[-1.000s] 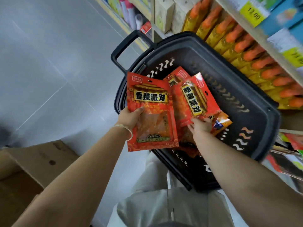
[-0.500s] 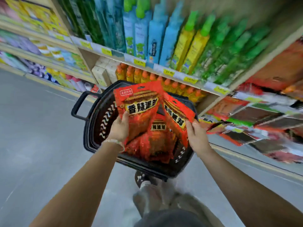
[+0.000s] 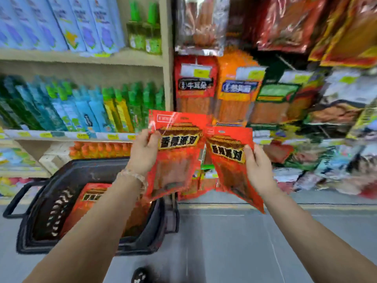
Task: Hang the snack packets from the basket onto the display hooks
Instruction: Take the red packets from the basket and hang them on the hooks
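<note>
Both packets have come up and away from the basket since half a second ago, and my view now faces the hanging display rather than the bottle shelves.

My left hand point(image 3: 142, 154) is closed on the left snack packet point(image 3: 175, 154), fingers wrapped over its left edge near the top; that packet stands nearly upright. My right hand point(image 3: 258, 168) pinches the right snack packet point(image 3: 230, 160) along its right edge, and this one tilts, its lower corner swinging out to the right. Each grip is fully closed on its own packet, and the two packets' top inner corners touch or overlap between my hands.

Just behind the packets hang rows of display packets point(image 3: 194, 86), red and orange ones with price tags at their tops; I cannot make out the hooks themselves through the blur.

Down at the lower left, the black basket point(image 3: 36, 237) sits on the grey floor point(image 3: 234, 242), partly behind my left forearm, with at least one more red packet in the basket point(image 3: 89, 201) lying inside it. To the left of the display, shelves carry blue, green and yellow bottles point(image 3: 95, 111).
</note>
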